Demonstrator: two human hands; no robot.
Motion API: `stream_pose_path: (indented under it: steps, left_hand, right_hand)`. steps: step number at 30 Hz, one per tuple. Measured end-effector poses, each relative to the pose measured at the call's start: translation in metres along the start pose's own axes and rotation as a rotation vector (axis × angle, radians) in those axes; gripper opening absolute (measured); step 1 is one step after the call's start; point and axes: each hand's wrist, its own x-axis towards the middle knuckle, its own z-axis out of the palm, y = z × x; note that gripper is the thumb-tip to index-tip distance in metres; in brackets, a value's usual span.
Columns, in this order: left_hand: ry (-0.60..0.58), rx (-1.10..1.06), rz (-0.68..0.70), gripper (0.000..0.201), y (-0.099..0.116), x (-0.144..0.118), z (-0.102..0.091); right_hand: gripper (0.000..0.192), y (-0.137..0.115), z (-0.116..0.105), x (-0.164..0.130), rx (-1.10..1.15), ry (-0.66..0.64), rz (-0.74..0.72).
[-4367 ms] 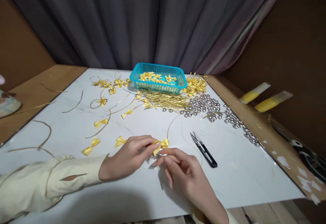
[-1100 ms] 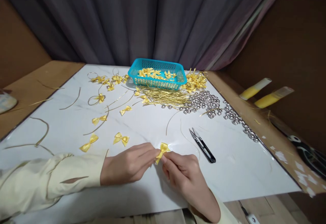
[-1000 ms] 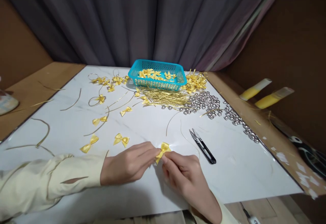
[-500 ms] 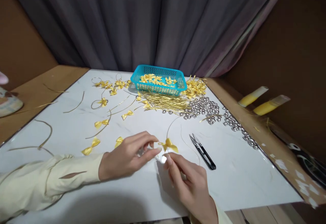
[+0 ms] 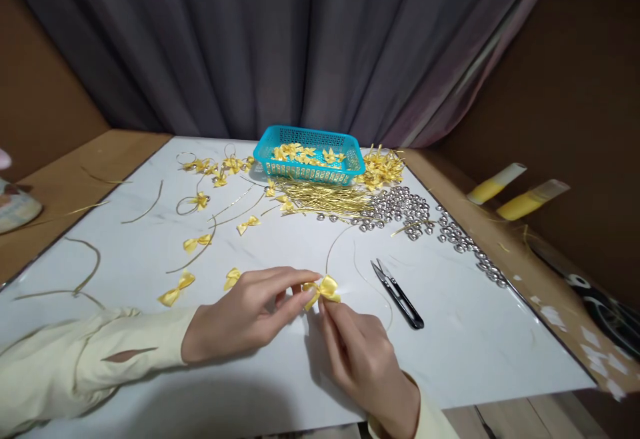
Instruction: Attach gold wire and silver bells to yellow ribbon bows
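A yellow ribbon bow (image 5: 327, 288) is between my two hands above the white tabletop. My left hand (image 5: 255, 306) pinches the bow's left loop between thumb and fingertips. Just below the bow's middle, my right hand (image 5: 357, 352) has its thumb and index finger pressed together; what they grip is mostly hidden, though a thin gold cord (image 5: 331, 252) rises from behind the bow. Black thread snips (image 5: 400, 296) lie to the right of my right hand. Partly behind my left hand rests another yellow bow (image 5: 232, 278), with a further bow (image 5: 177, 289) farther left.
A blue basket (image 5: 310, 134) of yellow bows stands at the back. In front of it lie a bundle of gold cords (image 5: 325, 199) and many small silver beads (image 5: 400, 206). Yellow bows on looped cords (image 5: 200, 202) are at the back left. Two yellow-filled tubes (image 5: 533, 200) lie at the right.
My left fingers have closed on the bow's left loop, and the bow has turned to face upward. My right hand has shifted slightly left beneath it.
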Motion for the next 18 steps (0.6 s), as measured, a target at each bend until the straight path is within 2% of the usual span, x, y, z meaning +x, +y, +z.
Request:
stream_pose_path:
  steps: [8, 18]
  left_hand:
    - [0.033, 0.047, 0.140, 0.020, -0.0008, 0.0010, -0.0001]
    - [0.014, 0.107, 0.155, 0.021, 0.0012, 0.0006, 0.0000]
  right_hand:
    - [0.019, -0.0032, -0.0037, 0.0033, 0.062, -0.053, 0.050]
    - [0.024, -0.0043, -0.0080, 0.0024, 0.064, -0.108, 0.017]
